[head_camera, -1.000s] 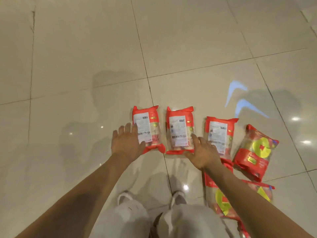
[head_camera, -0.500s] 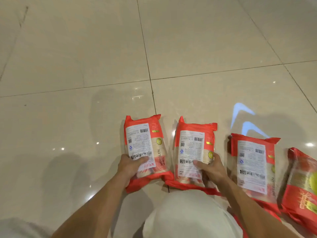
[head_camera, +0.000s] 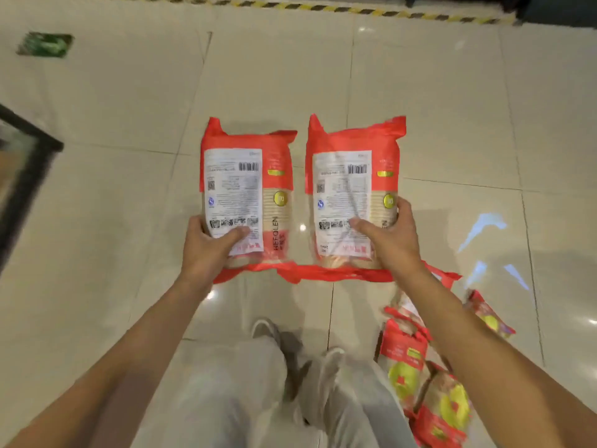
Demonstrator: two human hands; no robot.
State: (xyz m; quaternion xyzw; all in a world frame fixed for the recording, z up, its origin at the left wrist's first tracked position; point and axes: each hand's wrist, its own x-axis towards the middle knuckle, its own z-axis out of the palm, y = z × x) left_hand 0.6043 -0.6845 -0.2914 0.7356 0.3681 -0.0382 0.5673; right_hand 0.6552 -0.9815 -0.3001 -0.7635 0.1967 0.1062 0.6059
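Red left packet [head_camera: 247, 195] gripped at lower left edge by left hand [head_camera: 210, 250], thumb across label; right packet [head_camera: 353, 195] likewise in right hand [head_camera: 391, 240], just beside, both held above tiled floor [head_camera: 97, 221]. More red packets [head_camera: 426, 383] heaped by right shoe [head_camera: 332, 354]

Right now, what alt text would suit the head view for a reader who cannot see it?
A person's left hand and right hand each grip a red packet near its lower end, the left packet and the right packet side by side, white labels up, above a tiled floor. More red packets lie on the floor beside the right leg.
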